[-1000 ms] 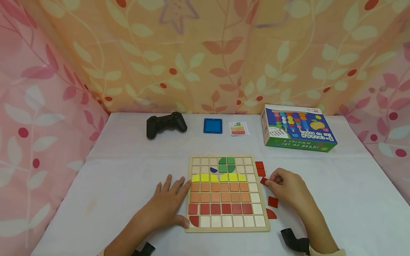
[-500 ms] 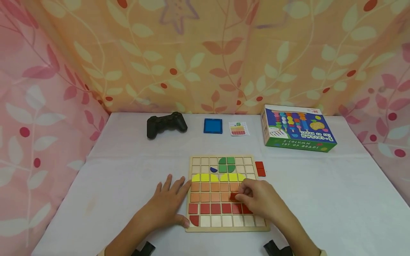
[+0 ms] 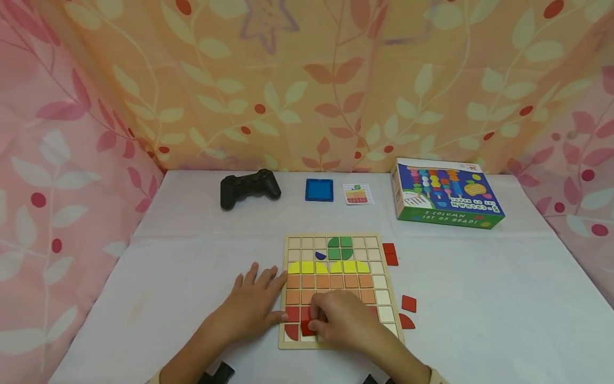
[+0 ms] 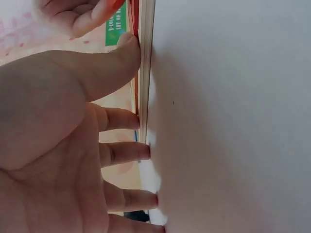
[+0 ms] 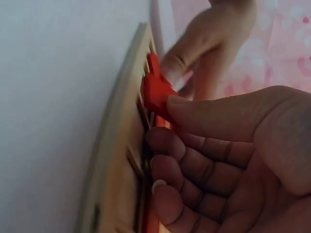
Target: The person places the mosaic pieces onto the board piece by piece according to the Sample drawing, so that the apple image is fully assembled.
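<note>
A wooden grid board [image 3: 390, 290] lies on the white table, filled with green, yellow, orange and red tiles. My right hand [image 3: 338, 320] is over the board's bottom rows and pinches a red tile [image 3: 307, 327] [image 5: 156, 94] between thumb and fingers, at the second cell of the lowest row, next to a red quarter-round tile [image 3: 291, 331]. My left hand [image 3: 251, 306] [image 4: 73, 121] lies flat on the table against the board's left edge [image 4: 147, 73], fingers straight, thumb tip on the frame.
Loose red tiles [image 3: 389, 253] [image 3: 409, 303] [image 3: 406, 321] lie right of the board. At the back stand a black game controller [image 3: 248, 187], a blue square tray [image 3: 318, 189], a pattern card [image 3: 357, 193] and a colourful bead-set box [image 3: 446, 194]. Patterned curtains close in the table.
My right hand picked a red tile from the table right of the board and carried it left across the board to the bottom-left cells. The left hand has stayed put.
</note>
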